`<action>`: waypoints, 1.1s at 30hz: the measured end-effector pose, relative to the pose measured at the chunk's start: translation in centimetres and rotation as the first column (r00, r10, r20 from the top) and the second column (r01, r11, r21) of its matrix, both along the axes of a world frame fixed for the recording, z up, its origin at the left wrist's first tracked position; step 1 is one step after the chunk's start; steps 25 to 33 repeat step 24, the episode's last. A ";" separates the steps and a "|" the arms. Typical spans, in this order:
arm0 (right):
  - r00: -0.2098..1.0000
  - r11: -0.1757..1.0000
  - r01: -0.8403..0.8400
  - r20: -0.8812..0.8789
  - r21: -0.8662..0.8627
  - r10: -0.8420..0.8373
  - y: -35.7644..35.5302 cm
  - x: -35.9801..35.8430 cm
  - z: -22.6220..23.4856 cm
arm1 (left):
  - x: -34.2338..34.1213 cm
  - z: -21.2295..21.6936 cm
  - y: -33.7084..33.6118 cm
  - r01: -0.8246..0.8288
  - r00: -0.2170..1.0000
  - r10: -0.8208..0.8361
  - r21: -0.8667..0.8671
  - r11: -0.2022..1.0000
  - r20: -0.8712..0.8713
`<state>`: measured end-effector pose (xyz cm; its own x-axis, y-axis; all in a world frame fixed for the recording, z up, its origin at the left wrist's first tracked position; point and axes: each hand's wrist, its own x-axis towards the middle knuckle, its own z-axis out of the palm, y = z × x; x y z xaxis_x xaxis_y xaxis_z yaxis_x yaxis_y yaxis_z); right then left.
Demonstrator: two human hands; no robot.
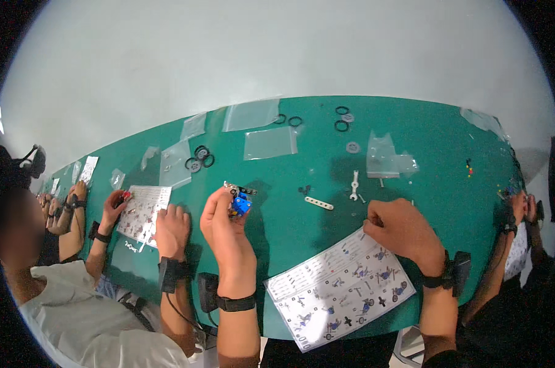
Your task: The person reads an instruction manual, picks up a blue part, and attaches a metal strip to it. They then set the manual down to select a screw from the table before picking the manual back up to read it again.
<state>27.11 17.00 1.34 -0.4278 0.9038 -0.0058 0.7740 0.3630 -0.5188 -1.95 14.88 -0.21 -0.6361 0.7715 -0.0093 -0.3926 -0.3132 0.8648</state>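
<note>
My left hand is raised over the table, its fingers closed around a small toy assembly with blue, black and metallic parts. My right hand is curled, with the fingertips drawn together above the top right corner of a printed picture sheet. Whatever lies in those fingertips, if anything, is hidden. Beyond the sheet are a white perforated strip, a small white wrench and a few tiny dark pieces. A small screw rests beside the wrench.
On the green table lie black rings, grey discs and clear bags. A co-worker's hand is close on my left, near another sheet. Other people's hands work at the right edge.
</note>
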 end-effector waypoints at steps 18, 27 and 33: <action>0.914 0.904 0.396 0.019 0.161 -0.404 3.7 8.9 -0.2 | 1.8 0.2 5.3 0.072 0.872 -0.146 -0.172 0.983 -0.467; 0.923 0.911 0.383 -0.022 0.154 -0.385 4.5 10.6 -2.9 | 0.5 -3.6 8.1 -0.065 0.723 -0.026 -0.106 0.992 -0.690; 0.923 0.911 0.383 -0.022 0.154 -0.385 4.5 10.6 -2.9 | 0.5 -3.6 8.1 -0.065 0.723 -0.026 -0.106 0.992 -0.690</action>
